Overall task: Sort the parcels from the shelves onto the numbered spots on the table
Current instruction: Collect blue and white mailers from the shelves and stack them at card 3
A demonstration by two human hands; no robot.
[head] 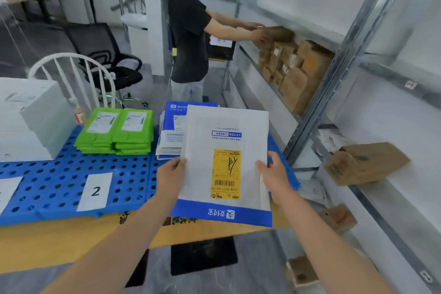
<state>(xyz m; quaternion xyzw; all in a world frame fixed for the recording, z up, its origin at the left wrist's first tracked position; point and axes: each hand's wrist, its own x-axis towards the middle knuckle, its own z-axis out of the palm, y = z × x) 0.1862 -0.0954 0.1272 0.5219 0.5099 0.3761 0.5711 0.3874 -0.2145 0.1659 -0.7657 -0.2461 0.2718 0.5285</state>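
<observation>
A flat white and blue mailer envelope (pixel 224 141) with a yellow label is held above the right end of the blue perforated table mat (pixel 59 174). My left hand (pixel 170 175) grips its left edge and my right hand (pixel 274 174) grips its right edge. Under and behind it lies a stack of matching white and blue mailers (pixel 170 136). To the left sit two stacks of green parcels (pixel 117 131), then a pile of grey-white parcels (pixel 31 122). A paper card marked 2 (pixel 95 191) lies on the mat in front of the green stacks.
A metal shelving rack (pixel 338 59) stands to the right, holding brown cardboard boxes (pixel 293 67) and one loose box (pixel 365 162) on a lower shelf. Another person (pixel 188 33) reaches into the shelf behind the table. A white chair (pixel 76 71) and a black office chair (pixel 102 50) stand beyond the table.
</observation>
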